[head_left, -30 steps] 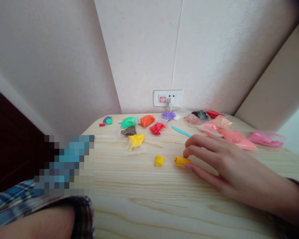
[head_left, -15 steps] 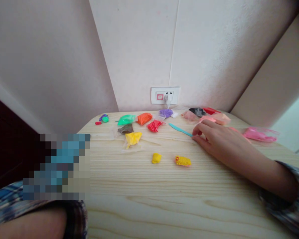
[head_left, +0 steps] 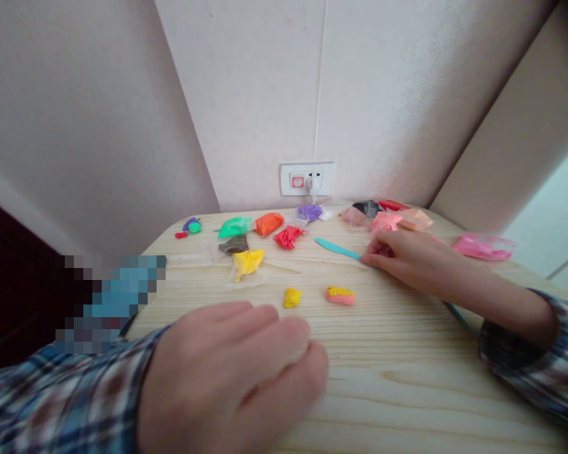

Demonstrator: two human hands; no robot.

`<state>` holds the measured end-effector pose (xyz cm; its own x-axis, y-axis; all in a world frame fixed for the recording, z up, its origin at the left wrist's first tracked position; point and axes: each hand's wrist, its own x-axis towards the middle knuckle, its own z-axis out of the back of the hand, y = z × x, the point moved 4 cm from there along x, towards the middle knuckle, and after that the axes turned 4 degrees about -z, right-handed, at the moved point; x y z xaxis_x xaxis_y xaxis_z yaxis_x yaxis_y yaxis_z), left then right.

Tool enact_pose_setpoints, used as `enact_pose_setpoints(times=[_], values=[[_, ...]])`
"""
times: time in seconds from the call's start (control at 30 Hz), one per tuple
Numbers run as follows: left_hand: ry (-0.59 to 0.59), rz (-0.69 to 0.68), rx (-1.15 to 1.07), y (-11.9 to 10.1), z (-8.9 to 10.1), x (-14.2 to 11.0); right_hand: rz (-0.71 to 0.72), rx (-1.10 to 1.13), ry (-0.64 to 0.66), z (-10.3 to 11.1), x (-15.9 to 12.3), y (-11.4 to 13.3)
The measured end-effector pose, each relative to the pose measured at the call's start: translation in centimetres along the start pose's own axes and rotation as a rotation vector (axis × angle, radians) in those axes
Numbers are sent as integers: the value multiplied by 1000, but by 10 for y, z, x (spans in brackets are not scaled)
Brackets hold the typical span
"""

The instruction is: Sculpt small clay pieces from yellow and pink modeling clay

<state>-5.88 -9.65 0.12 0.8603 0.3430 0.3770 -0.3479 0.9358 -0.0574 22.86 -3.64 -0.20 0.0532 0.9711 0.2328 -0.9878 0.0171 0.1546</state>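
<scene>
1. While the right hand [head_left: 404,257] has its thumb and fingertips clamped together on the blue knife [head_left: 337,248], the visible blade slants away toward the far edge of the wooden table [head_left: 373,403].
2. The left hand [head_left: 236,372] is over the table's near side, fingers curled in; whether they close on anything cannot be told.
3. Between the left hand and the blue knife lies the yellow-and-pink piece [head_left: 341,296], yellow ridges on top; to its left, well clear of the table's edges, sits the yellow lump [head_left: 292,298].
4. Toward the far edge lie the yellow bag [head_left: 248,261], brown bag [head_left: 235,244], green bag [head_left: 235,227], orange bag [head_left: 269,224], red bag [head_left: 289,237] and purple bag [head_left: 309,212].
5. Near the right edge rests the bright pink bag [head_left: 483,246].
6. By the far left corner are small purple, green and red pieces [head_left: 195,227].
7. Above the far edge, the wall socket [head_left: 307,179] bears a red-and-white square, its marking too small to read.
</scene>
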Motion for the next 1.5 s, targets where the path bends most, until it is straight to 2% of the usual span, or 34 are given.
enact_pose_setpoints(times=[0.1, 0.17, 0.33, 0.5, 0.67, 0.77, 0.9, 1.0, 1.07, 1.3, 1.5], values=[[113, -9, 191, 16, 6, 53, 29, -44, -19, -1, -3, -1], [136, 61, 198, 26, 3, 66, 45, -47, -12, -1, -5, -1], [122, 94, 88, 29, -4, 61, 98, -50, 46, 2, -7, -1], [69, 126, -115, 28, -2, 61, 120, 106, 70, 21, -16, 9], [-32, 119, -261, 27, 1, 64, 233, 228, -18, 42, -30, 17], [-85, 175, -420, 27, 3, 63, 283, 402, 114, 39, -34, 15], [26, 216, -622, 25, -2, 64, 263, 613, 348, 27, -41, 14], [75, 211, -580, 26, -4, 63, 197, 640, 597, 12, -52, 18], [66, 182, -511, 27, -4, 63, 175, 632, 673, 6, -58, 21], [69, 94, -355, 27, -3, 61, 173, 581, 574, 2, -57, 25], [59, 74, -299, 25, -2, 59, 270, 386, 299, 11, -57, 30]])
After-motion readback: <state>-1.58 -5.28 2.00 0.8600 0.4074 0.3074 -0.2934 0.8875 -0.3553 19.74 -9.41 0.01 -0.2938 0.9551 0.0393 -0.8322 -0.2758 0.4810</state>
